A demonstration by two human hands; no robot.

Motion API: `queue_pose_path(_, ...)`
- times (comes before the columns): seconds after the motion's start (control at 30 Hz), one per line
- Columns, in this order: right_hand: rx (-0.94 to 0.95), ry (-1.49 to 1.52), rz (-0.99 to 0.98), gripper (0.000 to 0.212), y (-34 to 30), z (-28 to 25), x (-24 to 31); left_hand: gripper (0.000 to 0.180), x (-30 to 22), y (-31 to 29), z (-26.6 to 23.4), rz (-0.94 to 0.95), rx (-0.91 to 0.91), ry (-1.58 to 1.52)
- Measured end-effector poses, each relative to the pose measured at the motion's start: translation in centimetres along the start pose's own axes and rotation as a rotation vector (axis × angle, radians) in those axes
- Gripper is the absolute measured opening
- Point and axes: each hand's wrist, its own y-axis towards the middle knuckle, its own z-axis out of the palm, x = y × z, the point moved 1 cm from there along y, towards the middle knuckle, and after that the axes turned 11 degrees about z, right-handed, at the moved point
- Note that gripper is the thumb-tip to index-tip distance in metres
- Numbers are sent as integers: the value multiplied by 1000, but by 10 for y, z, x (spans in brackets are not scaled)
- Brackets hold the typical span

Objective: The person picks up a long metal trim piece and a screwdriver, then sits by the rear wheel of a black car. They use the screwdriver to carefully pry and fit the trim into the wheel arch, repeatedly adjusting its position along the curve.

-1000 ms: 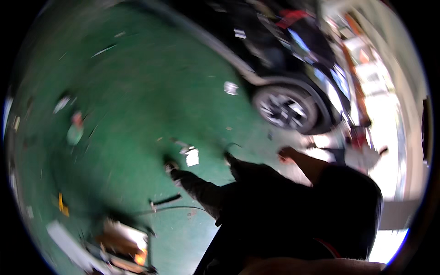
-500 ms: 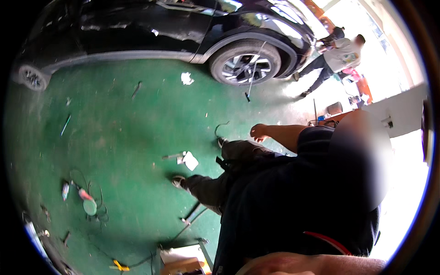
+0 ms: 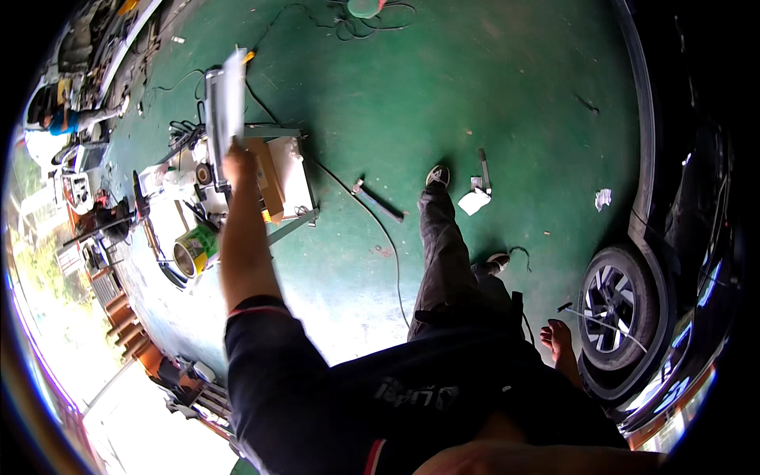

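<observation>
My left arm reaches out over a metal-framed work cart (image 3: 303,212). My left hand (image 3: 239,164) is closed on the lower end of a flat, pale, panel-like thing (image 3: 233,95), smeared by motion, so its exact kind cannot be made out. A darker grey frame or case edge (image 3: 212,119) shows just beside it. On the cart are a brown cardboard box (image 3: 267,178) and a roll of tape (image 3: 203,173). A green and yellow tin (image 3: 194,249) is near my left forearm. My right hand (image 3: 556,338) hangs beside my leg near the car wheel (image 3: 613,309), fingers loosely bent, holding nothing visible.
A black car (image 3: 697,237) stands along the right. On the green floor lie a hammer (image 3: 378,201), a white sheet (image 3: 474,202), a cable (image 3: 372,218) and a green-disc power tool (image 3: 364,7). Another person (image 3: 67,120) is at the far left.
My view has swung round: the car has gone from the top to the right. My left arm has come into view over the cart with the pale thing in hand. My right hand still hangs.
</observation>
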Motion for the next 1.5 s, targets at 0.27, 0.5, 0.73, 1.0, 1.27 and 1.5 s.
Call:
queue_pose_path(0.27,149,54,-295,21,27,-22,15,35,31,0,-73,-90,-144,-169)
queue_pose_path(0.5,220,209,-226,19,33,37,54,27,50,4,-156,423,-241,-162)
queue_pose_path(0.73,-3,112,-1002,68,-128,87,180,20,-184,-167,-199,998,-95,-857)
queue_pose_path(1.0,-24,578,-1190,52,-192,-116,31,27,-414,-478,-311,1577,720,-876)
queue_pose_path(1.27,-97,1302,-1234,36,-113,-189,-148,21,-538,-642,-339,1907,949,-503)
queue_pose_path(1.5,-210,1531,-1150,37,-89,-227,-205,19,-611,-746,-374,2157,850,-179)
